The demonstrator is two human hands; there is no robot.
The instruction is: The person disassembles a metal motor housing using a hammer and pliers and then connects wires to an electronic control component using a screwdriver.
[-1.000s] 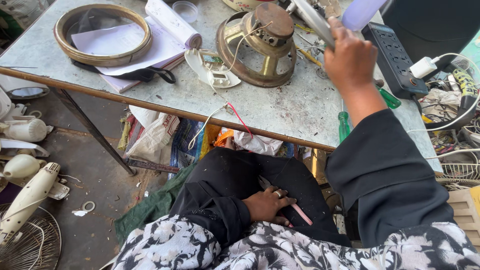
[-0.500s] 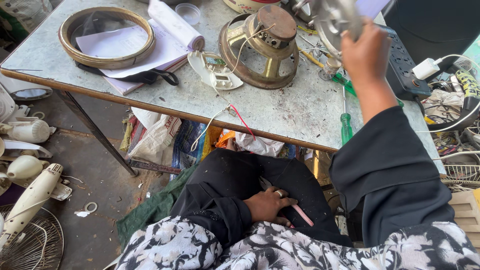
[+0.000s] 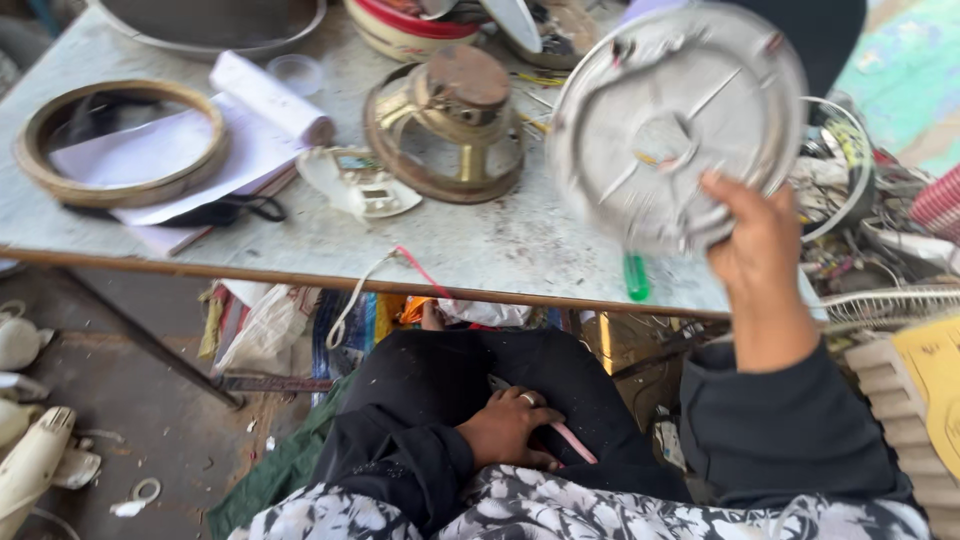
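1. Cluttered repair corner, seen from above the lap: worn grey table (image 3: 300, 245) across the middle, dirty concrete floor down left with white plastic fan parts (image 3: 30, 470) lying about.
2. Nearest: left hand (image 3: 510, 432) resting on the lap against black trousers, ring on one finger, fingers loosely curled over a thin pink stick-like thing (image 3: 572, 443). Touching it for sure; properly gripping or just lying on top, can't tell.
3. Right hand (image 3: 760, 240) lifted up over the table's right end, dark sleeve below the wrist, thumb and fingers clamped on the lower right rim of a round grey metal disc (image 3: 670, 120).
4. Disc held nearly upright and tilted, flat ribbed face toward the camera, a bit blurred. Well apart from the left hand, up high and to the right, hanging above the table edge rather than sitting on it.
5. Just below the disc, green screwdriver handle (image 3: 636, 278) poking over the table's front edge.
6. Middle of the table: brass-coloured speaker frame (image 3: 445, 125) standing on its wide end, just left of the disc. Broken white plastic piece (image 3: 355, 185) beside it, red and white wires (image 3: 400, 265) trailing off the front edge.
7. Further left: brown ring (image 3: 120, 140) lying on loose papers (image 3: 215, 135), one sheet rolled up.
8. Far edge: red-rimmed bowl (image 3: 400, 25), partly cut off.
9. Right side, past the table: tangle of wire fan guards and cables (image 3: 850, 190).
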